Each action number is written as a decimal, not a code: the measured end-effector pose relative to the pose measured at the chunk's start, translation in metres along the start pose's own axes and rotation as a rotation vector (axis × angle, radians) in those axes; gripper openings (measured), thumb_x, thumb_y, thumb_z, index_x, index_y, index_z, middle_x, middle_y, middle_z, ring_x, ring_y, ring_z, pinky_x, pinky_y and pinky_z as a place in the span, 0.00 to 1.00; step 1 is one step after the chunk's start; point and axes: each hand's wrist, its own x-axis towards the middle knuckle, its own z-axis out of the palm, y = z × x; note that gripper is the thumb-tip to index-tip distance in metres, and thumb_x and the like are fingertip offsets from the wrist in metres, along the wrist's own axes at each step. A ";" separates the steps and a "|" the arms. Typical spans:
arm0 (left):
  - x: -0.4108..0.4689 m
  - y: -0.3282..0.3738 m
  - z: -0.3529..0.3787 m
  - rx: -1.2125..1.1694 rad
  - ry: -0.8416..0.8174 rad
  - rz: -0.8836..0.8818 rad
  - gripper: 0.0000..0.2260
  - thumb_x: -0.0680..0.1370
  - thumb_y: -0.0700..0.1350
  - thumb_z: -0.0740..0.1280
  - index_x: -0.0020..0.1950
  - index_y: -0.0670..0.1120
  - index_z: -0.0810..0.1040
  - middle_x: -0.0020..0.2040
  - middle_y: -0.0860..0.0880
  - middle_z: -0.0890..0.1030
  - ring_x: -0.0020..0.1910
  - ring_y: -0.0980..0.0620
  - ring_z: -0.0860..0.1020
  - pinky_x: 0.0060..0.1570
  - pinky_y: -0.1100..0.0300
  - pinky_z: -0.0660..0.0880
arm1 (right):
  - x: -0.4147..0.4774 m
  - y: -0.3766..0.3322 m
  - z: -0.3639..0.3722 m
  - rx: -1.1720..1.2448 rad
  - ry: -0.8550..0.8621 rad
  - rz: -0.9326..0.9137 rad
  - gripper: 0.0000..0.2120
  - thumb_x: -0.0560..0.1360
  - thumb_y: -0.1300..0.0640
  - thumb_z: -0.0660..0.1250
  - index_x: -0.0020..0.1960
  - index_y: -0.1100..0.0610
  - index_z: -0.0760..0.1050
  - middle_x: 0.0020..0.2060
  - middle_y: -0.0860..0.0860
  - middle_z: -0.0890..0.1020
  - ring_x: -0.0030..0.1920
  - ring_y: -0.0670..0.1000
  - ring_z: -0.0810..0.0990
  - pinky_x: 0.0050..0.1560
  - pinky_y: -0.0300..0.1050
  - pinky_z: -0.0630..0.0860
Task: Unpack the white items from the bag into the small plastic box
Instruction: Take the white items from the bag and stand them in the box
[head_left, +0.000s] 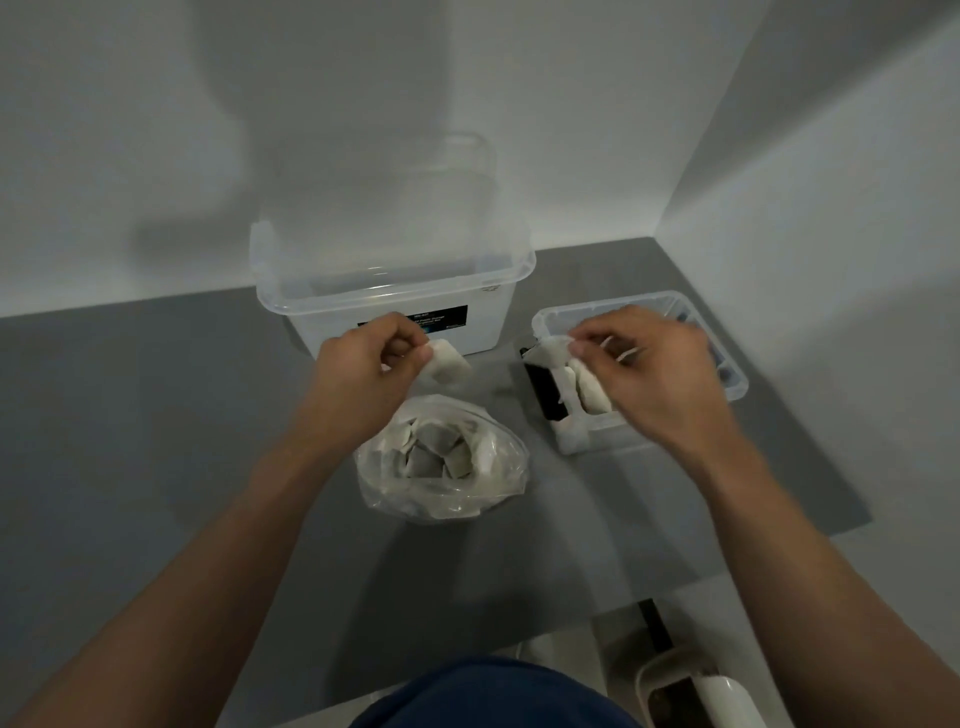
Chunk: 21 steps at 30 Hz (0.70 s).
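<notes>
Our left hand (363, 366) pinches a white packet (445, 365) in the middle of the frame, just above the open bag (501, 480). Our right hand (647, 364) pinches a second white packet (545, 352) over the small plastic box (736, 385), middle right. A big clear box (395, 296) stands behind.

There are two hands. The left hand (363, 358) pinches one white item (444, 364). The right hand (660, 364) pinches one other white item (548, 352). That makes two held. Just under the right pinch, at least two more white items (592, 389) stand in the one small box (727, 384). Below the left pinch sits one bag (501, 483) with a heap of white items (431, 441), at least five, too bunched to count. Just behind the left pinch is one big box (395, 291). So, two clear boxes.
</notes>
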 end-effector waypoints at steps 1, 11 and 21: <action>0.003 0.006 0.000 -0.024 0.007 0.004 0.02 0.77 0.49 0.71 0.48 0.53 0.81 0.41 0.58 0.83 0.41 0.61 0.81 0.43 0.64 0.76 | 0.006 0.008 -0.011 -0.006 0.024 0.028 0.04 0.76 0.55 0.74 0.50 0.49 0.85 0.41 0.40 0.82 0.40 0.42 0.81 0.43 0.28 0.74; 0.027 0.065 0.030 -0.031 0.000 0.129 0.05 0.77 0.47 0.71 0.52 0.53 0.84 0.42 0.60 0.83 0.42 0.62 0.82 0.48 0.56 0.81 | 0.049 0.101 -0.036 -0.240 -0.247 0.173 0.03 0.76 0.54 0.73 0.48 0.50 0.85 0.44 0.45 0.84 0.43 0.45 0.79 0.45 0.36 0.71; 0.033 0.097 0.060 0.054 -0.012 0.126 0.06 0.79 0.46 0.69 0.54 0.53 0.84 0.46 0.59 0.83 0.45 0.61 0.81 0.50 0.63 0.79 | 0.074 0.162 0.037 -0.441 -0.834 0.180 0.05 0.72 0.52 0.73 0.46 0.52 0.86 0.45 0.48 0.86 0.45 0.50 0.82 0.53 0.47 0.80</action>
